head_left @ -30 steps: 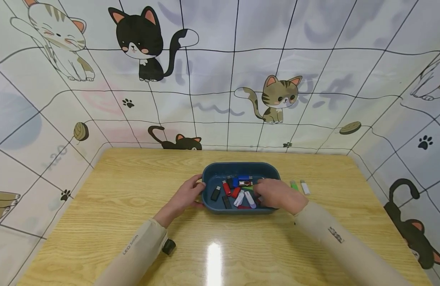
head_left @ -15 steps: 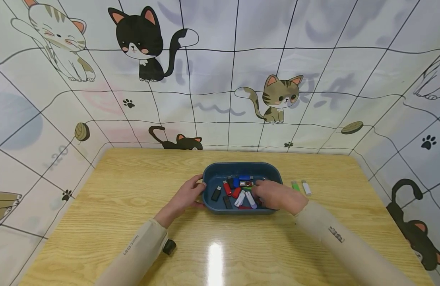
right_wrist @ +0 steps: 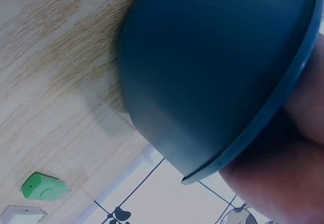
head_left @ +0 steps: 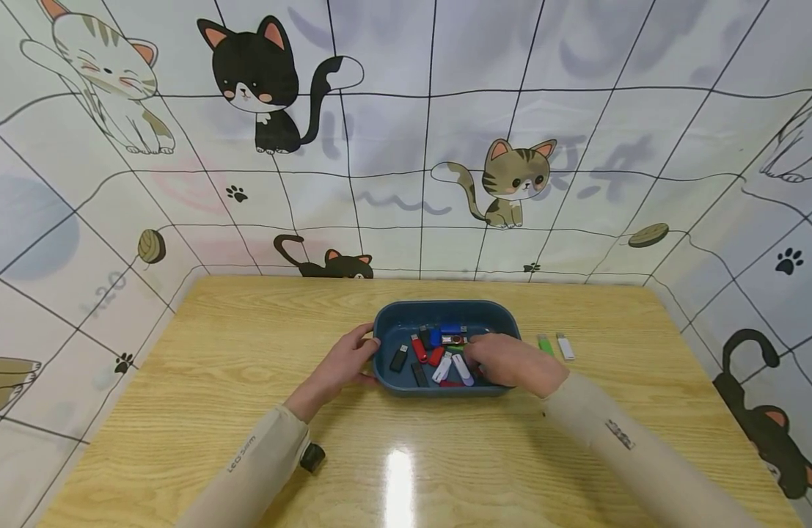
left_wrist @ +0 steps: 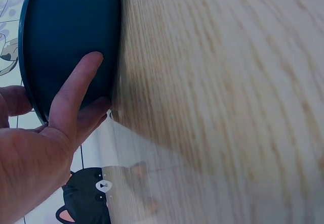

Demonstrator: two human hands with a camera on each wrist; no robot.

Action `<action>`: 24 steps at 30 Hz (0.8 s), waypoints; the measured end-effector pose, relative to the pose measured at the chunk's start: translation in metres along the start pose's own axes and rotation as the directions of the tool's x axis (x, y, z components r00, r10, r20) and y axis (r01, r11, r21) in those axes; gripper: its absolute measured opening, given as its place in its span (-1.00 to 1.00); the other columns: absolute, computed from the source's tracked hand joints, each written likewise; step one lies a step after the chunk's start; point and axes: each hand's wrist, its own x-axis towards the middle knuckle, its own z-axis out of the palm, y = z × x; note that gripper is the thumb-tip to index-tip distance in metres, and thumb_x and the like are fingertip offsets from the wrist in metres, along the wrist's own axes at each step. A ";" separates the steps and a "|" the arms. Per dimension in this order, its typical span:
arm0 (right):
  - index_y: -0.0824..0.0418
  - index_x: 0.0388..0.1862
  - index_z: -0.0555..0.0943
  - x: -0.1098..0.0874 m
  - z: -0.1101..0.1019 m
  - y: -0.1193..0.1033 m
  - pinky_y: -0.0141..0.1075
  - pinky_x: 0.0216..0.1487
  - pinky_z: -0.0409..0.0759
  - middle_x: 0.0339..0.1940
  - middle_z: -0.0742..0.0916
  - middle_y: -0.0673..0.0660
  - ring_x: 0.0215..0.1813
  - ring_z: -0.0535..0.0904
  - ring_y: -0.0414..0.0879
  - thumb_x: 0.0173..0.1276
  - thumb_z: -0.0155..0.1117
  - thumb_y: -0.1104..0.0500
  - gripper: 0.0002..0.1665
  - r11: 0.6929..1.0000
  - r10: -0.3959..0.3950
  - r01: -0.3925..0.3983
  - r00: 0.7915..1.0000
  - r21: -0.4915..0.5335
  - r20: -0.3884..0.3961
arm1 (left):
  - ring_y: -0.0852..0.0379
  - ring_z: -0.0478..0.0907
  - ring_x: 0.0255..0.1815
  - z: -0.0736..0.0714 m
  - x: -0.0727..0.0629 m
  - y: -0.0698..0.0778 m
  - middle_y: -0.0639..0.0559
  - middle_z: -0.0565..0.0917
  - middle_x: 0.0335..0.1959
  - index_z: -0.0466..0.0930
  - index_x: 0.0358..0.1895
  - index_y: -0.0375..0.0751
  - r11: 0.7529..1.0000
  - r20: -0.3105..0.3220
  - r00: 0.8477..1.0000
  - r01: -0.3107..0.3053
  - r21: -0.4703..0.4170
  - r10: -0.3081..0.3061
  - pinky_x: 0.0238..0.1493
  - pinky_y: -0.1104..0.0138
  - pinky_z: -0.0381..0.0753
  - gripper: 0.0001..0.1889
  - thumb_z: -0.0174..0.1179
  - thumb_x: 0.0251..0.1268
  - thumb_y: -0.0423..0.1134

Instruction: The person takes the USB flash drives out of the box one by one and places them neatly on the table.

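A wood-grain table [head_left: 247,315] bears a dark blue tub [head_left: 445,391]. The left hand [head_left: 342,358] grips the tub's left end — thumb at the rim, fingers against the outer wall. The right hand [head_left: 507,358] dips in at the right end; its fingertips are hidden, so I cannot tell whether they pinch anything. Inside lie mixed USB sticks [head_left: 419,348] — a green stick [head_left: 544,343] and a white stick [head_left: 565,346] rest outside, just right of the tub.

Pale gridded walls [head_left: 392,147], printed cartoon cats [head_left: 257,70]; glossy wood-grain table [head_left: 247,330], bright glare streak [head_left: 399,484].
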 end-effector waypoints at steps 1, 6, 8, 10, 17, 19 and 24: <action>0.10 -0.30 0.69 0.000 -0.001 0.000 -0.21 -0.14 0.63 -0.26 0.67 -0.04 -0.29 0.47 -0.16 0.41 0.33 0.39 -0.80 1.000 0.004 -0.004 1.000 0.001 0.000 | -0.29 0.60 0.23 0.000 0.000 0.000 -0.39 0.50 0.36 0.22 0.59 -0.25 1.000 0.000 1.000 0.001 -0.001 -0.001 -0.16 -0.02 0.79 -0.47 -0.05 0.67 -0.23; 0.09 -0.29 0.67 -0.003 -0.004 0.001 -0.24 -0.20 0.62 -0.28 0.64 -0.05 -0.31 0.47 -0.17 0.41 0.33 0.37 -0.83 1.000 0.006 -0.005 1.000 0.013 -0.025 | -0.29 0.60 0.24 0.000 0.000 0.000 -0.39 0.50 0.36 0.21 0.59 -0.25 1.000 0.001 1.000 0.002 -0.001 -0.002 -0.15 -0.02 0.79 -0.47 -0.06 0.68 -0.23; 0.10 -0.27 0.66 -0.006 -0.007 0.002 -0.24 -0.21 0.62 -0.27 0.63 -0.04 -0.30 0.48 -0.17 0.40 0.37 0.36 -0.84 1.000 -0.006 0.007 0.999 0.021 -0.044 | -0.29 0.60 0.23 0.000 0.000 -0.001 -0.39 0.50 0.36 0.21 0.59 -0.24 1.000 0.000 1.000 0.003 0.000 -0.003 -0.15 -0.02 0.79 -0.47 -0.06 0.68 -0.23; 0.10 -0.23 0.65 -0.010 -0.009 0.002 -0.25 -0.22 0.62 -0.25 0.63 -0.04 -0.30 0.49 -0.18 0.38 0.41 0.34 -0.85 0.999 -0.018 0.019 0.998 0.027 -0.064 | -0.28 0.60 0.23 0.000 0.000 -0.001 -0.39 0.51 0.36 0.22 0.59 -0.24 1.000 -0.001 1.000 0.003 0.001 -0.003 -0.15 -0.02 0.79 -0.47 -0.06 0.68 -0.23; 0.17 -0.11 0.66 -0.028 -0.019 0.001 -0.24 -0.18 0.66 -0.19 0.64 -0.01 -0.23 0.56 -0.17 0.41 0.40 0.31 -0.86 0.995 0.000 0.013 0.992 0.099 -0.130 | -0.26 0.62 0.21 0.000 0.000 -0.001 -0.37 0.53 0.33 0.23 0.59 -0.23 1.000 -0.002 1.000 -0.003 -0.001 0.003 -0.17 -0.01 0.80 -0.48 -0.06 0.68 -0.23; 0.18 -0.10 0.65 -0.034 -0.021 0.002 -0.25 -0.19 0.66 -0.18 0.64 -0.01 -0.24 0.56 -0.17 0.40 0.40 0.32 -0.85 0.991 0.020 0.000 0.989 0.135 -0.148 | -0.25 0.63 0.20 0.000 0.000 -0.001 -0.37 0.53 0.33 0.23 0.59 -0.23 1.000 -0.002 1.000 -0.004 -0.002 0.004 -0.18 -0.01 0.80 -0.48 -0.06 0.68 -0.24; 0.22 -0.09 0.65 -0.050 -0.025 0.010 -0.27 -0.26 0.61 -0.23 0.63 -0.02 -0.29 0.51 -0.19 0.40 0.38 0.34 -0.85 0.976 0.074 -0.028 0.975 0.215 -0.211 | -0.25 0.63 0.18 0.001 -0.001 0.000 -0.37 0.54 0.33 0.23 0.59 -0.24 1.000 -0.010 1.000 -0.001 -0.005 0.001 -0.19 -0.01 0.80 -0.48 -0.06 0.68 -0.24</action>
